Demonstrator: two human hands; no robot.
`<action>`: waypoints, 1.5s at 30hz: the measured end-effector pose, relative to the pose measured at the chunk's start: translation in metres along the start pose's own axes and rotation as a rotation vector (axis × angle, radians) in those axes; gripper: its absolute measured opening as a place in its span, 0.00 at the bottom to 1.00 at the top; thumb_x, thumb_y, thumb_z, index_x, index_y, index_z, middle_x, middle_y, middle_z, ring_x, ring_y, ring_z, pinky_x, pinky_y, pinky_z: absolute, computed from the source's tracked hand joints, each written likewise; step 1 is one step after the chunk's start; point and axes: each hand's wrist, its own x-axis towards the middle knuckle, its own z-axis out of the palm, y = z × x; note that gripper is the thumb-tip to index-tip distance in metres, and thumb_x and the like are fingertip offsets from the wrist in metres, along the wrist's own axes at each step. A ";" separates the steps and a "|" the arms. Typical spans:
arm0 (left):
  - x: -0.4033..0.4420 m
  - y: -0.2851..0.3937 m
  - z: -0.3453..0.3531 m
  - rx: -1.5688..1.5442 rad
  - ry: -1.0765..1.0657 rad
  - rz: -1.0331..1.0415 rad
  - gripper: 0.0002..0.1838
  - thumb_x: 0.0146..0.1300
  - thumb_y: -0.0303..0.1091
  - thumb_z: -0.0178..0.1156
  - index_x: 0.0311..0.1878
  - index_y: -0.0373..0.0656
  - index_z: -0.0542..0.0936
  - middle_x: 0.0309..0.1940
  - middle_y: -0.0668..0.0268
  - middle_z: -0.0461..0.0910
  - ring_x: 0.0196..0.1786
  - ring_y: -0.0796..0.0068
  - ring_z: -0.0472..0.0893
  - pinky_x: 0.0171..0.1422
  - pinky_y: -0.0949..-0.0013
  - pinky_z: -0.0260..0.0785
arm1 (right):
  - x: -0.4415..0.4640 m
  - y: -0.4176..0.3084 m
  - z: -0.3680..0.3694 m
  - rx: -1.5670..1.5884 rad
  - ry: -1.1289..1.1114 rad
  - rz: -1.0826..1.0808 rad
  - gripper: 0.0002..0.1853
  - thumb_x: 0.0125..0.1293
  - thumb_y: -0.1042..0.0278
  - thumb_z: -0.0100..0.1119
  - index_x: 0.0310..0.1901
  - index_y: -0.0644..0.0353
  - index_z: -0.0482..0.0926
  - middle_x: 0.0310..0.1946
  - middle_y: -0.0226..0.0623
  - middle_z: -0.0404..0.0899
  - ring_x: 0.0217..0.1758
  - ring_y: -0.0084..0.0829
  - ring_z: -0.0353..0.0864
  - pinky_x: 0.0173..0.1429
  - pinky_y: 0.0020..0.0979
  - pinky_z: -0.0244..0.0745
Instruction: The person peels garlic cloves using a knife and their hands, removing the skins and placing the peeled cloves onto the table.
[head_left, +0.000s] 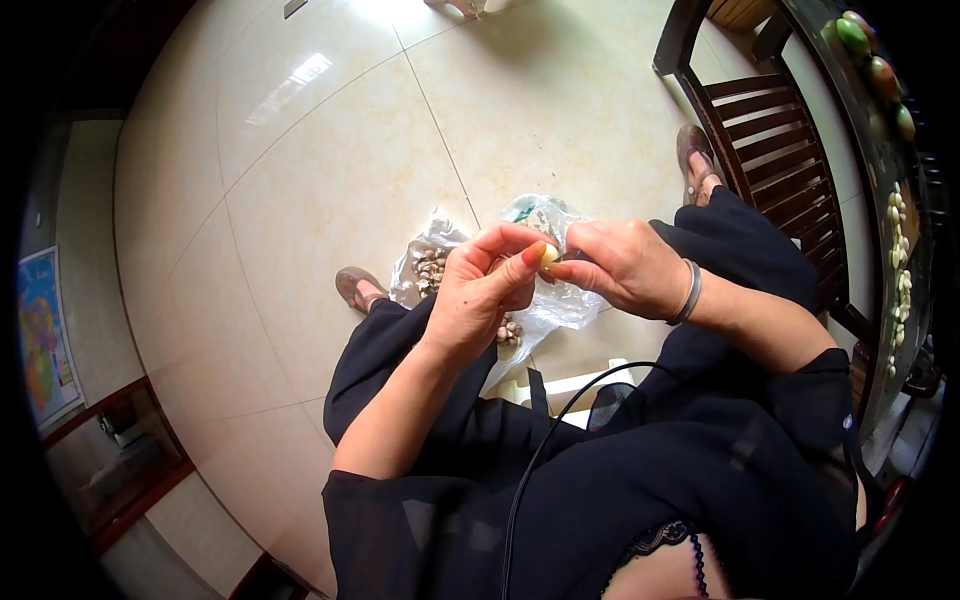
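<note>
My left hand (490,285) and my right hand (632,268) meet in front of me, above my lap. Between their thumbs and fingertips is a small, smooth, pale yellow-white piece (549,256) that looks like a peeled garlic clove; its kind is not certain. Both hands are closed in a pinch at it, and the fingers cover part of it. Beneath them, a crumpled clear plastic bag (570,308) lies on the floor. Small brown-and-white clustered lumps (429,270) sit in white plastic left of my left hand. More such lumps (509,331) show below my wrist.
A dark wooden slatted chair (775,160) stands at the right. Beyond it, a dark tabletop (878,340) bears a row of pale pieces (899,270) and several green-and-red fruits (882,75). A black cable (540,440) crosses my lap. Pale tiles (300,220) cover the floor.
</note>
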 end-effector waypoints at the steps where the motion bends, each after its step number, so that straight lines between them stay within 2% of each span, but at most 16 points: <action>1: 0.000 0.000 0.000 0.003 -0.003 0.004 0.09 0.60 0.33 0.57 0.39 0.38 0.74 0.25 0.74 0.72 0.19 0.90 0.58 0.22 0.83 0.48 | 0.000 0.001 0.001 -0.014 0.034 -0.036 0.17 0.62 0.54 0.48 0.28 0.61 0.68 0.19 0.43 0.70 0.23 0.44 0.72 0.25 0.35 0.66; 9: -0.001 0.001 -0.002 0.048 -0.012 -0.008 0.11 0.61 0.35 0.55 0.42 0.38 0.72 0.24 0.73 0.69 0.21 0.87 0.59 0.25 0.82 0.52 | 0.001 -0.003 -0.001 -0.025 0.065 -0.076 0.18 0.64 0.53 0.46 0.26 0.60 0.68 0.16 0.41 0.70 0.20 0.42 0.73 0.24 0.36 0.67; 11: 0.000 0.000 -0.003 0.014 -0.022 -0.005 0.11 0.61 0.35 0.54 0.43 0.38 0.72 0.24 0.73 0.68 0.21 0.87 0.59 0.25 0.82 0.51 | 0.000 -0.005 -0.002 0.003 0.019 -0.081 0.14 0.62 0.59 0.50 0.26 0.61 0.67 0.18 0.44 0.68 0.22 0.45 0.70 0.24 0.36 0.64; 15: 0.001 -0.001 -0.002 -0.041 0.006 0.005 0.09 0.61 0.33 0.55 0.41 0.38 0.73 0.24 0.75 0.70 0.19 0.90 0.58 0.23 0.83 0.49 | 0.000 -0.003 -0.001 -0.012 0.005 -0.092 0.14 0.61 0.59 0.50 0.26 0.61 0.69 0.19 0.46 0.68 0.23 0.46 0.71 0.24 0.35 0.65; 18: 0.001 -0.001 -0.002 -0.048 0.005 0.022 0.09 0.61 0.32 0.55 0.42 0.38 0.73 0.24 0.75 0.71 0.19 0.90 0.58 0.23 0.83 0.49 | 0.000 -0.003 -0.003 0.044 0.037 -0.077 0.11 0.59 0.61 0.55 0.29 0.62 0.71 0.20 0.43 0.72 0.23 0.40 0.74 0.26 0.31 0.67; 21: 0.001 0.000 0.000 0.052 0.064 0.073 0.09 0.60 0.31 0.55 0.41 0.38 0.73 0.24 0.75 0.72 0.19 0.91 0.58 0.22 0.84 0.48 | 0.002 -0.009 -0.010 0.406 0.025 0.184 0.09 0.57 0.71 0.59 0.37 0.64 0.75 0.25 0.33 0.77 0.29 0.18 0.76 0.32 0.20 0.70; 26: 0.000 0.001 0.006 0.204 0.164 0.149 0.07 0.59 0.30 0.57 0.39 0.38 0.74 0.22 0.76 0.72 0.20 0.94 0.60 0.22 0.85 0.48 | 0.000 -0.002 -0.003 0.652 0.099 0.259 0.10 0.59 0.73 0.55 0.40 0.69 0.74 0.26 0.34 0.78 0.32 0.20 0.77 0.38 0.20 0.72; 28: 0.001 -0.001 0.005 0.246 0.177 0.148 0.07 0.59 0.30 0.57 0.39 0.38 0.74 0.21 0.76 0.72 0.20 0.94 0.60 0.22 0.85 0.48 | 0.000 0.003 0.003 0.614 0.196 0.160 0.09 0.57 0.71 0.58 0.38 0.67 0.76 0.24 0.39 0.78 0.25 0.24 0.78 0.31 0.22 0.72; 32: 0.001 -0.005 0.006 0.411 0.226 0.171 0.07 0.58 0.29 0.57 0.38 0.38 0.74 0.20 0.76 0.71 0.20 0.93 0.61 0.21 0.85 0.49 | 0.000 0.001 -0.001 0.338 0.131 0.129 0.07 0.59 0.74 0.55 0.39 0.66 0.76 0.26 0.38 0.80 0.30 0.24 0.81 0.36 0.22 0.74; 35: 0.001 -0.009 0.005 0.538 0.283 0.193 0.06 0.58 0.27 0.55 0.38 0.37 0.74 0.23 0.74 0.72 0.23 0.90 0.65 0.25 0.84 0.55 | -0.002 0.009 0.005 0.210 0.170 0.039 0.07 0.57 0.74 0.56 0.37 0.62 0.77 0.26 0.40 0.79 0.30 0.32 0.81 0.34 0.25 0.74; 36: 0.001 -0.009 0.009 0.466 0.283 0.194 0.06 0.58 0.26 0.55 0.38 0.36 0.73 0.27 0.71 0.74 0.26 0.89 0.67 0.27 0.84 0.56 | -0.002 0.013 0.012 0.281 0.282 -0.055 0.07 0.54 0.71 0.56 0.34 0.63 0.75 0.23 0.46 0.75 0.27 0.45 0.76 0.31 0.37 0.71; 38: 0.001 -0.008 0.013 0.411 0.293 0.174 0.05 0.59 0.23 0.53 0.39 0.36 0.73 0.29 0.71 0.74 0.25 0.89 0.67 0.26 0.85 0.56 | -0.004 0.017 0.014 0.214 0.218 -0.005 0.07 0.52 0.69 0.56 0.33 0.61 0.74 0.21 0.46 0.74 0.26 0.47 0.75 0.31 0.39 0.70; 39: 0.002 -0.014 0.008 0.349 0.315 0.174 0.05 0.59 0.23 0.53 0.38 0.37 0.73 0.28 0.72 0.74 0.23 0.91 0.65 0.24 0.85 0.54 | -0.005 0.014 0.010 0.147 0.180 0.000 0.09 0.54 0.71 0.58 0.38 0.60 0.75 0.24 0.42 0.76 0.27 0.40 0.78 0.32 0.32 0.72; 41: 0.002 -0.014 0.013 0.408 0.342 0.200 0.04 0.58 0.23 0.53 0.38 0.37 0.73 0.26 0.73 0.73 0.22 0.91 0.62 0.23 0.85 0.52 | -0.005 0.016 0.010 0.144 0.157 0.007 0.10 0.52 0.70 0.59 0.37 0.60 0.75 0.26 0.43 0.76 0.29 0.43 0.77 0.33 0.34 0.72; 42: 0.002 -0.014 0.010 0.421 0.305 0.226 0.04 0.59 0.23 0.54 0.37 0.37 0.72 0.28 0.71 0.73 0.25 0.90 0.66 0.26 0.85 0.56 | -0.004 0.016 0.012 0.114 0.168 -0.005 0.11 0.51 0.69 0.60 0.37 0.60 0.74 0.26 0.43 0.76 0.28 0.43 0.77 0.32 0.35 0.72; 45: 0.002 -0.017 0.008 0.421 0.269 0.243 0.06 0.59 0.25 0.54 0.39 0.38 0.71 0.30 0.71 0.76 0.28 0.90 0.70 0.28 0.88 0.57 | -0.004 0.014 0.010 0.050 0.153 -0.009 0.10 0.51 0.69 0.59 0.35 0.59 0.72 0.23 0.42 0.75 0.27 0.43 0.76 0.30 0.35 0.71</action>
